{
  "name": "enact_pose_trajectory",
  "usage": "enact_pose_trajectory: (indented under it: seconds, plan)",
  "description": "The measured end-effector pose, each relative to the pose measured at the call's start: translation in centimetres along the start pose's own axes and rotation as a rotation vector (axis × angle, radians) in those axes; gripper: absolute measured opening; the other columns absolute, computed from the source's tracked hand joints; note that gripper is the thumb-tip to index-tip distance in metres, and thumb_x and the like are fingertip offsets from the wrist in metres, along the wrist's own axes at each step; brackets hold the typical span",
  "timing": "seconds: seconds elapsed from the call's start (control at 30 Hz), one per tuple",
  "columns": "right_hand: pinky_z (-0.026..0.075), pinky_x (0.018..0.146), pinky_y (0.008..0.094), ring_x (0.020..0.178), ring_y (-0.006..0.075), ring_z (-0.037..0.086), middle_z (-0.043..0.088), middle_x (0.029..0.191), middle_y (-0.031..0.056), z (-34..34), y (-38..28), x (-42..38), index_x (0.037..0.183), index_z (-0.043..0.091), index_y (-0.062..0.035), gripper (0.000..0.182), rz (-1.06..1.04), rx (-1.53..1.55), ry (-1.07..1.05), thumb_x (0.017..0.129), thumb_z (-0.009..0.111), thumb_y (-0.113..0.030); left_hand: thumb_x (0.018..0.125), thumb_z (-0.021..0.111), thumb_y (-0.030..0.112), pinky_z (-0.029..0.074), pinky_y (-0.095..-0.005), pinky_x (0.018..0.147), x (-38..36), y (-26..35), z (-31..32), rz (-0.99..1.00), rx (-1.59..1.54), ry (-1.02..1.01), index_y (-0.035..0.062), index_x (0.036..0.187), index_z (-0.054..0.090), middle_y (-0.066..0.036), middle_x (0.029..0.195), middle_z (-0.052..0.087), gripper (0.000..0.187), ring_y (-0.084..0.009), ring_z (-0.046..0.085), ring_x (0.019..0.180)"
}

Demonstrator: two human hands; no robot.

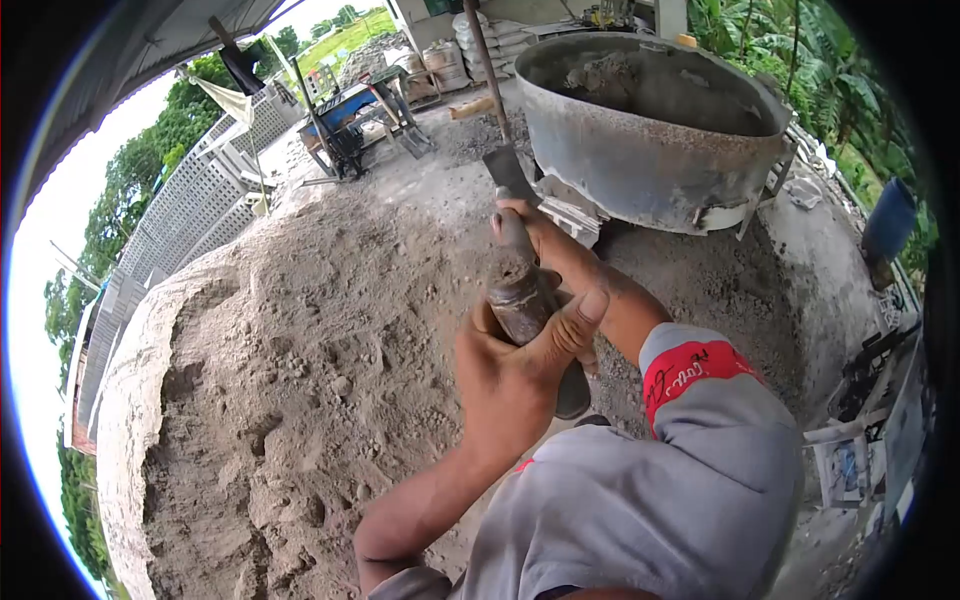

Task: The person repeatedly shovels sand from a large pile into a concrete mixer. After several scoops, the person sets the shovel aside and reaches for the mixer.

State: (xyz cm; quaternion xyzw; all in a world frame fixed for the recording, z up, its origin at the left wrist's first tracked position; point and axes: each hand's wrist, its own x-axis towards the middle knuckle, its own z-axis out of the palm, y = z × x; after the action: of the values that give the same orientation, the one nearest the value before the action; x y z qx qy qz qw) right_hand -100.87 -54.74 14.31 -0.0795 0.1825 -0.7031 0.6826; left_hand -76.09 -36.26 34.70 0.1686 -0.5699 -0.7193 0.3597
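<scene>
My left hand (510,375) is wrapped round the thick, worn near end of a shovel handle (520,312), with the thumb across it. Farther along the same shaft, my right hand (545,238) is closed round it. The dark flat blade (510,172) points away from me, near the foot of a big metal mixing drum (650,165). Below my hands and to their left spreads a broad heap of grey-brown sand (290,400), uneven and marked with hollows.
Wet-looking material clings inside the drum. A blue-topped machine (350,108) stands at the back left, near stacked hollow blocks (175,225). A pole (486,70) rises beside the drum, with sacks (490,50) behind. A blue barrel (890,222) and metal frames (860,440) are at the right.
</scene>
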Motion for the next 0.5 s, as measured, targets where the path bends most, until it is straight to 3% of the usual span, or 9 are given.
enact_pose_trajectory:
  seconds: [0.07, 0.13, 0.17, 0.2, 0.23, 0.33, 0.4, 0.43, 0.5]
  plan:
    - [0.051, 0.055, 0.0347, 0.064, 0.0221, 0.054, 0.050, 0.077, 0.0118, -5.1, 7.2, 1.1, 0.089, 0.039, -0.0006, 0.023, 0.212, -0.095, 0.030, 0.077, 0.054, -0.012, 0.076, 0.066, 0.011, 0.041, -0.0247, 0.044, -1.7, -4.1, -2.8, -0.131, 0.078, 0.110, 0.0007, 0.086, 0.049, -0.004, 0.059, 0.051, 0.022, -0.0120, 0.050, 0.048]
    - [0.050, 0.056, 0.0361, 0.063, 0.0237, 0.052, 0.049, 0.075, 0.0128, -10.1, 16.9, 2.3, 0.089, 0.038, -0.0008, 0.018, 0.394, -0.157, 0.258, 0.078, 0.051, -0.008, 0.075, 0.067, 0.010, 0.039, -0.0230, 0.046, -5.2, -8.3, -6.9, -0.250, 0.035, 0.325, 0.0001, 0.085, 0.050, -0.003, 0.058, 0.052, 0.022, -0.0103, 0.050, 0.049]
    - [0.046, 0.061, 0.0367, 0.058, 0.0236, 0.053, 0.056, 0.063, 0.0125, -11.9, 22.7, 1.8, 0.067, 0.054, 0.0001, 0.023, 0.454, -0.384, 0.293, 0.077, 0.051, -0.020, 0.075, 0.066, 0.009, 0.039, -0.0237, 0.046, -8.2, -10.0, -9.4, -0.277, 0.031, 0.402, 0.0003, 0.084, 0.050, -0.004, 0.058, 0.052, 0.020, -0.0103, 0.049, 0.048]
    - [0.046, 0.066, 0.0376, 0.062, 0.0249, 0.054, 0.056, 0.064, 0.0122, -13.6, 28.7, 1.6, 0.067, 0.054, -0.0005, 0.019, 0.613, -0.412, 0.414, 0.075, 0.051, -0.018, 0.076, 0.060, 0.003, 0.037, -0.0262, 0.041, -11.1, -10.0, -10.4, -0.289, 0.000, 0.580, 0.0001, 0.083, 0.049, -0.005, 0.060, 0.048, 0.013, -0.0127, 0.046, 0.045]
    - [0.047, 0.065, 0.0363, 0.064, 0.0249, 0.055, 0.056, 0.063, 0.0121, -15.4, 34.7, 0.3, 0.067, 0.055, -0.0007, 0.011, 0.703, -0.522, 0.333, 0.071, 0.052, -0.010, 0.077, 0.058, 0.007, 0.037, -0.0275, 0.040, -14.8, -10.7, -11.8, -0.240, -0.124, 0.740, 0.0005, 0.082, 0.048, -0.005, 0.060, 0.047, 0.012, -0.0141, 0.046, 0.045]
    - [0.051, 0.062, 0.0351, 0.062, 0.0237, 0.057, 0.057, 0.068, 0.0094, -16.7, 49.7, -7.9, 0.069, 0.053, -0.0015, 0.005, 1.222, -0.545, 0.434, 0.069, 0.050, 0.003, 0.080, 0.056, 0.014, 0.039, -0.0286, 0.038, -26.1, -10.7, -12.2, -0.104, -0.382, 1.187, 0.0036, 0.074, 0.046, -0.003, 0.057, 0.045, 0.016, -0.0121, 0.044, 0.042]
    - [0.051, 0.061, 0.0360, 0.060, 0.0221, 0.056, 0.056, 0.068, 0.0082, -15.4, 56.2, -14.7, 0.075, 0.051, -0.0022, 0.002, 1.518, -0.738, 0.482, 0.073, 0.050, -0.001, 0.081, 0.056, 0.016, 0.039, -0.0282, 0.038, -31.3, -10.0, -8.8, 0.040, -0.448, 1.514, 0.0044, 0.071, 0.045, -0.003, 0.056, 0.045, 0.018, -0.0120, 0.044, 0.042]
    - [0.051, 0.060, 0.0368, 0.060, 0.0213, 0.056, 0.054, 0.066, 0.0076, -12.9, 57.3, -18.8, 0.080, 0.050, -0.0015, 0.005, 1.520, -0.919, 0.274, 0.078, 0.050, -0.007, 0.081, 0.056, 0.015, 0.040, -0.0284, 0.039, -33.6, -10.2, -7.1, 0.119, -0.511, 1.681, 0.0047, 0.072, 0.046, -0.003, 0.055, 0.045, 0.017, -0.0131, 0.044, 0.042]
    - [0.051, 0.060, 0.0373, 0.060, 0.0222, 0.056, 0.054, 0.068, 0.0086, -15.6, 63.3, -24.8, 0.080, 0.050, -0.0018, 0.008, 1.731, -1.239, 0.016, 0.079, 0.051, -0.009, 0.081, 0.056, 0.014, 0.043, -0.0319, 0.051, -38.2, -11.4, -3.3, 0.278, -0.649, 1.898, 0.0051, 0.073, 0.048, -0.003, 0.063, 0.049, 0.014, -0.0142, 0.048, 0.053]
